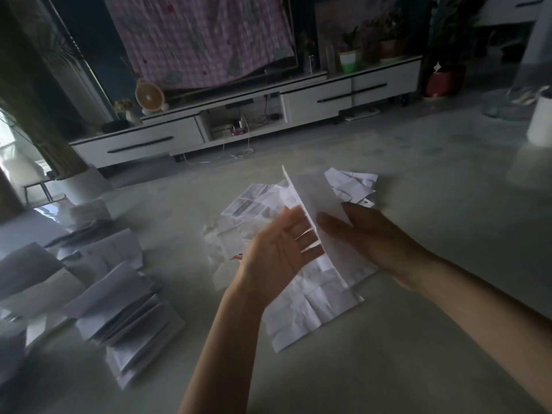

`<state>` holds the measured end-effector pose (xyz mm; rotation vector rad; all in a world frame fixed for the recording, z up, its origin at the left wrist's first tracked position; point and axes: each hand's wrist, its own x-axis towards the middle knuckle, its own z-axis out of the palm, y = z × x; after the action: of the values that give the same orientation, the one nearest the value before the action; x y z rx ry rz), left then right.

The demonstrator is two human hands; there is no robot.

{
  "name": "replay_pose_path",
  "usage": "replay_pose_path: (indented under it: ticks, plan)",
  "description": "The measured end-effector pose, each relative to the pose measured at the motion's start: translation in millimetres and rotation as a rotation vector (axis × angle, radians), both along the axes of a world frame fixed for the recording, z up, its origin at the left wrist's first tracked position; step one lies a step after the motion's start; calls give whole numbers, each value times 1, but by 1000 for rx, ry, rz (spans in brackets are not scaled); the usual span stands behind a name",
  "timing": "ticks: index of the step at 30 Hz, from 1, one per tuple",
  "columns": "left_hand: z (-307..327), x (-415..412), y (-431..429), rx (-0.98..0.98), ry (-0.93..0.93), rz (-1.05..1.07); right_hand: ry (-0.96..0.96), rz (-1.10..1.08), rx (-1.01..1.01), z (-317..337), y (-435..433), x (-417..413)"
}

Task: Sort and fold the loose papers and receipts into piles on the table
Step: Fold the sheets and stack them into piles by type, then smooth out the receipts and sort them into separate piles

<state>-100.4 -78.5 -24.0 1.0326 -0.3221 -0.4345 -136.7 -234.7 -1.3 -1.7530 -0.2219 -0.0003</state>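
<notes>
Head cam: I'm folding a creased white paper sheet that's lying on the smooth pale table, over the crumpled printed receipts. My left hand and right hand are both flat, fingers straight, sandwiching its raised flap. It's looking limp and springy, so I'm risking a crooked crease or dragging receipts along.

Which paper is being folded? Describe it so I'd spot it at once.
On the pale table, find the loose heap of papers in the middle. Between the two hands one white sheet stands half raised, the left hand propping its flap, the right hand flat on it. No other paper is held up.
</notes>
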Motion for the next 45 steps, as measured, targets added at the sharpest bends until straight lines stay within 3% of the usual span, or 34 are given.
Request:
replay_pose_path:
  ticks: [3,6,10,12,16,23,25,32,37,42,45]
  plan:
    - [1,-2,-4,12,-14,50,-12,-122,0,-6,-1,5]
    - [2,-3,-3,50,-108,227,-18,-220,49,-7,-6,9]
    - [-6,3,2,343,-133,391,62,-208,202,-9,-12,9]
    - [-8,0,2,388,-113,299,104,-199,274,-11,-13,10]
    - [3,-5,0,288,-69,152,131,-217,284,-14,-10,11]
    - [-5,-6,-7,460,-133,386,135,-218,131,-15,-10,10]
    - [-5,-6,-7,442,-131,344,132,-193,81,-12,-16,11]
    - [-2,-11,-8,417,-48,170,164,-250,182,-19,-16,12]
    - [0,-7,-3,358,9,193,313,-63,270,-15,-22,13]
    - [4,-5,-1,233,138,162,163,-123,181,-20,-26,11]
    - [3,-9,-2,337,70,158,21,-167,113,-22,-19,10]
